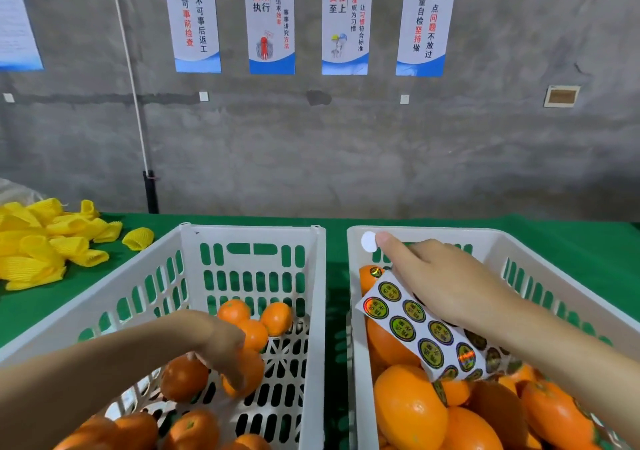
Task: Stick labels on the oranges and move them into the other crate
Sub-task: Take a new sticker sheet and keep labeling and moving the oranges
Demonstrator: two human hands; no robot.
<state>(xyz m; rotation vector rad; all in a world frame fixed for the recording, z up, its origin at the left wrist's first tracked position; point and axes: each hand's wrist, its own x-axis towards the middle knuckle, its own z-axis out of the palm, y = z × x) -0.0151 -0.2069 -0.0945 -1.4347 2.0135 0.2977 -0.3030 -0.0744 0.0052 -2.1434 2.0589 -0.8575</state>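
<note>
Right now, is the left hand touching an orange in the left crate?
Touching. The head view shows the left hand with its fingers curled over an orange in the left crate, with no gap between them.

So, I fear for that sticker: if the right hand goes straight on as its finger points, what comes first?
The right hand likely meets the far rim of the right crate near its left corner, sticker first; depth is unclear.

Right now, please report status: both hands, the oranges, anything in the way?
Left hand grips an orange in left crate. Right hand holds label sheet over right crate, white sticker on index fingertip. Nothing seen blocking between crates.
</note>
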